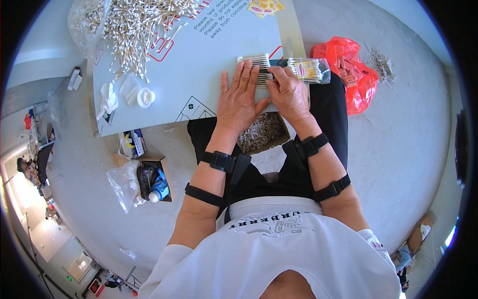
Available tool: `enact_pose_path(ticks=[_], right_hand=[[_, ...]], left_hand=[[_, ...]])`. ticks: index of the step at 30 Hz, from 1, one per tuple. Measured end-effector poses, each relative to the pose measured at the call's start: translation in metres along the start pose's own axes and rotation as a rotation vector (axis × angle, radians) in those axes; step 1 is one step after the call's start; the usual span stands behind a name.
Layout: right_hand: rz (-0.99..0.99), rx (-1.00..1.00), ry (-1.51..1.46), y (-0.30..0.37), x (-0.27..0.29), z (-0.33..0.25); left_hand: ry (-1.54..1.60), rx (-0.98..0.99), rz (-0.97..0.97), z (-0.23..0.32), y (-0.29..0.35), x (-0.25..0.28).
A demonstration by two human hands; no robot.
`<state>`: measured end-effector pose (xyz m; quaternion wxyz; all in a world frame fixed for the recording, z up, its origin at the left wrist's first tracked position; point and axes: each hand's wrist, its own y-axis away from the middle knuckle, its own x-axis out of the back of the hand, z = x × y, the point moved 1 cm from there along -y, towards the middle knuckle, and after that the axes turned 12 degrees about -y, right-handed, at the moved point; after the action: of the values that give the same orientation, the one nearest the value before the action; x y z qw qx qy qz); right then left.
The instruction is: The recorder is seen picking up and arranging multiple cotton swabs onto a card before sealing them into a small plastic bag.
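A row of white-tipped cotton swabs (260, 59) lies side by side on the board near its right edge. My left hand (237, 97) rests flat against their left part, fingers stretched out and thumb apart. Close on the right, my right hand (289, 94) has its fingers curled, with the fingertips at the right end of the row. What they grip, if anything, is hidden. Touching that hand's far side is a clear plastic bag (324, 71) with swabs and a yellow label inside, partly over the board's edge.
A big loose heap of cotton swabs (134, 30) covers the far left of the board (174, 89). Nearer lie a small white round container (145, 97) and yellow labels (265, 7) far off. A swab-filled box (261, 133) sits below my hands; a red bag (366, 89) stands right.
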<state>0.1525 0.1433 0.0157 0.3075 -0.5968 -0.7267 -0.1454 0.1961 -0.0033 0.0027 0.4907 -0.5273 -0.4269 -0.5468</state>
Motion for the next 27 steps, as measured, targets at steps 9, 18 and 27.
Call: enact_pose_path(ticks=[9,18,27], right_hand=[[-0.010,-0.018,0.042,-0.004,-0.001,-0.003],[-0.047,-0.062,0.032,-0.008,0.003,-0.006],[-0.083,-0.096,0.083,-0.015,0.003,-0.008]], left_hand=[[0.010,0.004,0.003,0.000,0.000,0.000],[0.008,0.003,0.006,0.000,0.000,0.002],[0.007,-0.004,0.019,0.000,0.000,0.002]])
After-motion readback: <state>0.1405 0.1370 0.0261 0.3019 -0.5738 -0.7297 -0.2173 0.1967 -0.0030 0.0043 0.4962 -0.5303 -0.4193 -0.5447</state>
